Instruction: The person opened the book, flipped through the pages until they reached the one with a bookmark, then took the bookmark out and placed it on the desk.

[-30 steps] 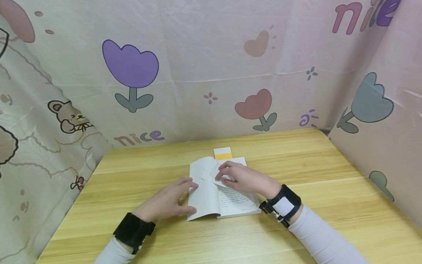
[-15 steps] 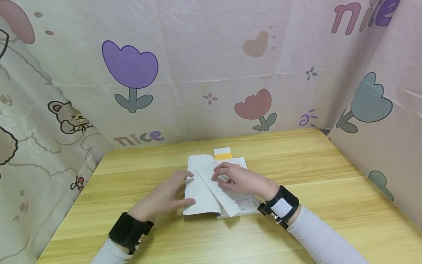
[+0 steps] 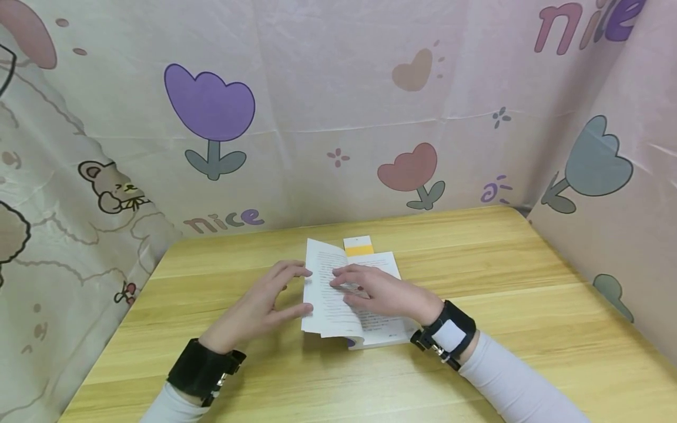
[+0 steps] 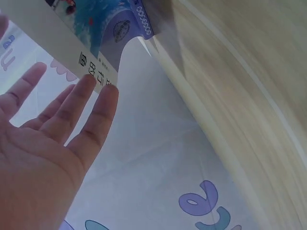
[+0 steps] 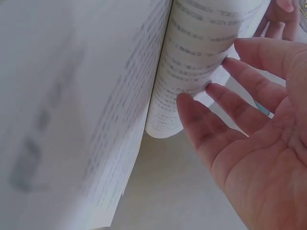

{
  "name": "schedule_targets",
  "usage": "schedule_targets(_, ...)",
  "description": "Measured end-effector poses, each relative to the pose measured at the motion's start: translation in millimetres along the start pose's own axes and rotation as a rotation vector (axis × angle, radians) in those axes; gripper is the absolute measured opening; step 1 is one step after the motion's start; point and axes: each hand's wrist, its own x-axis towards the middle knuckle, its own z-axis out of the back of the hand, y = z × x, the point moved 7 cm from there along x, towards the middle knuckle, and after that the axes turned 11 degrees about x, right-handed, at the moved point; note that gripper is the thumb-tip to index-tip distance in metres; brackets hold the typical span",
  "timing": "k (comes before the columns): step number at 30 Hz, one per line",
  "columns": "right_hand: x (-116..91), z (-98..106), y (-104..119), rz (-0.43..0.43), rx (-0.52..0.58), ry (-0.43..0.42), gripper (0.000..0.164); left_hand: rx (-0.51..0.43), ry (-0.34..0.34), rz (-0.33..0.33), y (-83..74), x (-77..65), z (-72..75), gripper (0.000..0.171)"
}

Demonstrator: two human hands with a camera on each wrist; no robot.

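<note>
An open book (image 3: 330,299) with printed pages lies mid-table, its left side lifted off the wood. In the left wrist view, the underside shows a colourful cover (image 4: 103,31) in blue and purple with a white flap. My left hand (image 3: 259,302) is at the book's left edge, fingers extended and spread, fingertips against the cover's edge. My right hand (image 3: 386,291) is over the book, its fingertips touching the turned page; in the right wrist view that page (image 5: 192,52) curves away from the facing page (image 5: 96,96). Neither hand's fingers curl round the pages.
A small white and yellow card or box (image 3: 358,245) sits just behind the book. The wooden table (image 3: 465,252) reaches back to a printed cloth backdrop (image 3: 296,117), with more cloth along both sides.
A page has swung from right to left and now lies over the left side. The book's left side has risen. My left hand moved slightly away and up; my right shifted slightly left.
</note>
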Motion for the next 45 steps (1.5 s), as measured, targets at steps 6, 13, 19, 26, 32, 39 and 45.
schedule_targets(6, -2, -3, -2, -0.036, -0.079, 0.013, 0.042, 0.061, -0.029, -0.082, -10.7, 2.2, 1.3, 0.049)
schedule_targets(13, -2, -6, -3, -0.057, -0.054, 0.026, 0.048, 0.024, -0.018, -0.122, -15.3, 2.4, -2.2, 0.045)
schedule_targets(19, 1, -6, 0, -0.033, -0.046, -0.003, 0.035, 0.022, 0.008, -0.119, -12.7, 1.0, -7.0, 0.038)
schedule_targets(26, 4, -8, 7, 0.030, -0.071, 0.023, 0.022, 0.023, 0.050, -0.090, -7.8, -0.3, -11.8, 0.037)
schedule_targets(32, 3, -11, 12, 0.024, -0.093, 0.059, 0.026, 0.048, 0.088, -0.065, -3.5, -0.7, -16.9, 0.036)
schedule_targets(39, 2, -14, 15, 0.049, -0.120, 0.073, 0.027, 0.073, 0.126, -0.023, 2.3, -2.2, -23.0, 0.040)
schedule_targets(45, 3, -15, 17, 0.089, -0.153, 0.063, 0.025, 0.100, 0.150, -0.002, 7.5, -4.6, -28.8, 0.044)
